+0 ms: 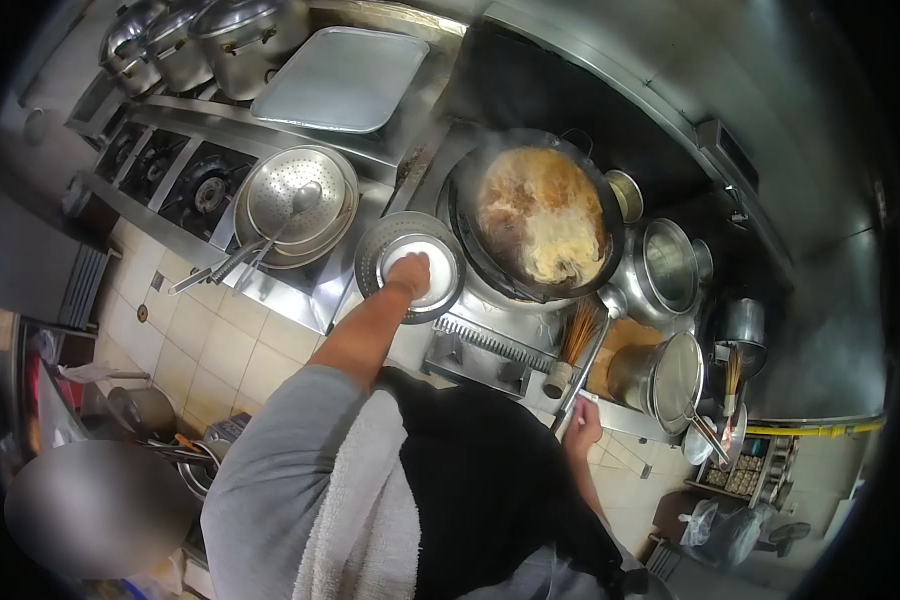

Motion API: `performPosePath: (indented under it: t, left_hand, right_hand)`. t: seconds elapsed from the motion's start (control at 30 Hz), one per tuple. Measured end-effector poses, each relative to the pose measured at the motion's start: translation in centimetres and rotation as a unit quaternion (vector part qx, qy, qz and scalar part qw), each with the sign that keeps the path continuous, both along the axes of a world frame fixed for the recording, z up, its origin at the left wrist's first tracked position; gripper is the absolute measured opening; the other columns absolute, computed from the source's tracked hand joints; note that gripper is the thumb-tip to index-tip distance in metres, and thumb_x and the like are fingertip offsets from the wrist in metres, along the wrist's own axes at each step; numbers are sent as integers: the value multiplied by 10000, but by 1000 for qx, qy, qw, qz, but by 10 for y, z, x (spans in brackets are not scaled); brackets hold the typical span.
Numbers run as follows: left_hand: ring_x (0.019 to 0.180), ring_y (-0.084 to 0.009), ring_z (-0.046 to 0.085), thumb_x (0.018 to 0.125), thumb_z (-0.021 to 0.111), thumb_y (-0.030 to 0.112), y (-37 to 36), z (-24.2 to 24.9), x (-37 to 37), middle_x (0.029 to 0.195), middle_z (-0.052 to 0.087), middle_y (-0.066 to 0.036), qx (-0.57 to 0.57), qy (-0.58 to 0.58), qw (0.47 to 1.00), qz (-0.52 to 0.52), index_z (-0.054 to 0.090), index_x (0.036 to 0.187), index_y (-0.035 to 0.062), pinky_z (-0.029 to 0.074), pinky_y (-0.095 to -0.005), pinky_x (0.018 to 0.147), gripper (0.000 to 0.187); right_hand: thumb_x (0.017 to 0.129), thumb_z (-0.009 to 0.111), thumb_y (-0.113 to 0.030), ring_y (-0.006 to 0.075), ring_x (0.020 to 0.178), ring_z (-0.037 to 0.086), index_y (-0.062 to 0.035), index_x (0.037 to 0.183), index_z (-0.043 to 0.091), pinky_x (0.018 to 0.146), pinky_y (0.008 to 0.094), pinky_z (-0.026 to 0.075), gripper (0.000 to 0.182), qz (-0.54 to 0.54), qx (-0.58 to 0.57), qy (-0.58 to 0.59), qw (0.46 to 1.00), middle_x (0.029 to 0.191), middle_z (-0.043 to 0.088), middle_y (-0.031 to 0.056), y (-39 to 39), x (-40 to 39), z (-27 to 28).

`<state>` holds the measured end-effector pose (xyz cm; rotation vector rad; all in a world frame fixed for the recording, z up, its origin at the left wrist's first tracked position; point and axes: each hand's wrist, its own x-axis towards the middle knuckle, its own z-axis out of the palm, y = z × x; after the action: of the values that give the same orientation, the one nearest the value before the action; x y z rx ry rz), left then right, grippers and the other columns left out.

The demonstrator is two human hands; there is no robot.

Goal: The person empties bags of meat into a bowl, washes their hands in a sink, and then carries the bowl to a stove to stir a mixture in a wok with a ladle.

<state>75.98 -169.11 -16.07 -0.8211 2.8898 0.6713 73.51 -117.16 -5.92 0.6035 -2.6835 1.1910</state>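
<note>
My left hand (408,275) reaches into a white bowl (440,262) that sits in a perforated metal colander (372,243); its fingers are bent down, and what they hold, if anything, is hidden. To the right, a large dark wok (465,225) holds bubbling brown liquid with pale foam (545,215). My right hand (582,428) is low on the right, at the lower end of a long-handled ladle (595,352), with something small and white at its fingers. The ladle's bowl rests near the wok's rim.
Stacked strainers (295,195) and burners (208,190) lie left. A metal tray (345,80) and lidded pots (250,40) stand behind. Right of the wok are a bamboo brush (575,335), a metal basin (670,265) and a strainer-topped pot (640,375). A blurred round shape is lower left.
</note>
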Motion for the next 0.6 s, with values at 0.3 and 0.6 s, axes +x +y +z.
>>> performPosePath:
  t: [0.3, 0.6]
  left_hand:
    - [1096, -413, 702, 774, 842, 334, -8, 74, 9, 1154, 718, -257, 47, 2, 997, -59, 675, 1137, 0, 557, -492, 985, 521]
    - [1252, -380, 637, 740, 849, 325, -19, 53, 24, 1383, 610, -238, -9, -70, 988, -138, 585, 1374, 6, 527, -448, 1073, 757]
  right_hand:
    - [1028, 610, -333, 462, 1013, 699, -27, 1220, 715, 919, 511, 550, 376, 199, 124, -177, 956, 1091, 745, 245, -287, -55, -83]
    - [930, 514, -14, 281, 690, 740, 32, 1149, 689, 563, 386, 616, 283, 16, -43, -456, 889, 931, 744, 173, -350, -50, -127]
